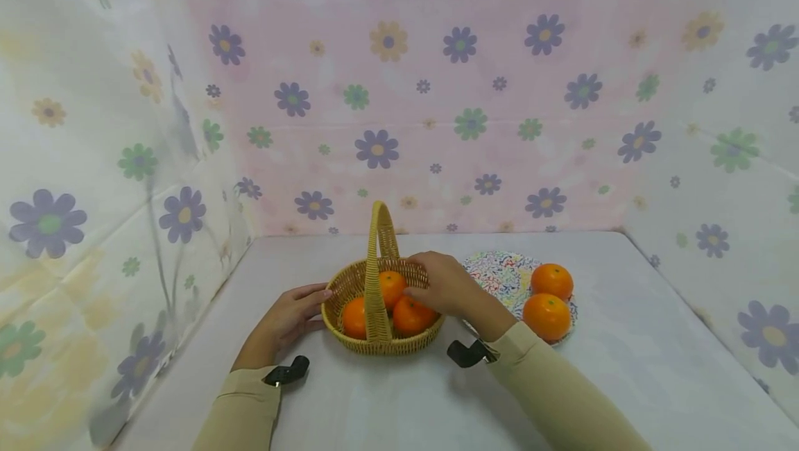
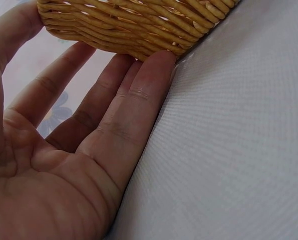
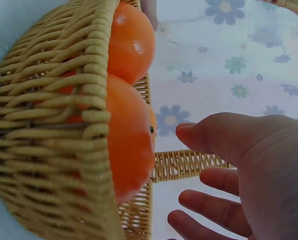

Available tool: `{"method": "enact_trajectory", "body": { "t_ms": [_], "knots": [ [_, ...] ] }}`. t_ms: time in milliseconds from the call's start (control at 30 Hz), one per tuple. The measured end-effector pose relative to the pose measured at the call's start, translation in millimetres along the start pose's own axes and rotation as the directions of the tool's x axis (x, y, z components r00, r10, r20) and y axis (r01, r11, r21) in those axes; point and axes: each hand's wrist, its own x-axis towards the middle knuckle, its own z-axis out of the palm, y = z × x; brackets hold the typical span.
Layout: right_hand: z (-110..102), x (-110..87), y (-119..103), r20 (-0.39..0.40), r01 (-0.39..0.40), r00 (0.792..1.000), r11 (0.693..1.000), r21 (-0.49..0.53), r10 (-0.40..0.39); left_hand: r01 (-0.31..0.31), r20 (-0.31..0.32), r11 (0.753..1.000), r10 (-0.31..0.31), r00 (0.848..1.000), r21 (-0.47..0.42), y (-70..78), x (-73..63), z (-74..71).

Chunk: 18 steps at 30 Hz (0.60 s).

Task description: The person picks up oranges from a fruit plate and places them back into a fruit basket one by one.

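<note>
A yellow-brown wicker basket with a tall arched handle stands on the table. Inside it lie three oranges, one at the back, one at the left and one at the front right. My left hand touches the basket's left side with outstretched fingers. Over the right rim, my right hand reaches above the oranges. In the right wrist view its fingers are loosely spread and hold nothing, with the thumb apart from the nearest orange.
Right of the basket is a round plate with a colourful speckled pattern. Two more oranges, one behind and one in front, sit on its right part. Flower-print cloth encloses the white table at the back and sides.
</note>
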Motion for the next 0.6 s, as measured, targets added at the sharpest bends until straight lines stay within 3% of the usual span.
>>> {"method": "enact_trajectory", "body": {
  "t_ms": [300,600],
  "knots": [
    [-16,-29.3,12,-0.084,-0.051,0.995,0.999,-0.012,0.050,-0.003,0.003,1.000,0.003,1.000,-0.005,-0.5,1.8,-0.1],
    [-28,-58.1,33,-0.175,-0.044,0.984,0.994,-0.096,0.026,0.001,-0.011,1.000,-0.001,1.000,-0.007,0.3,0.0,1.0]
  ]
}}
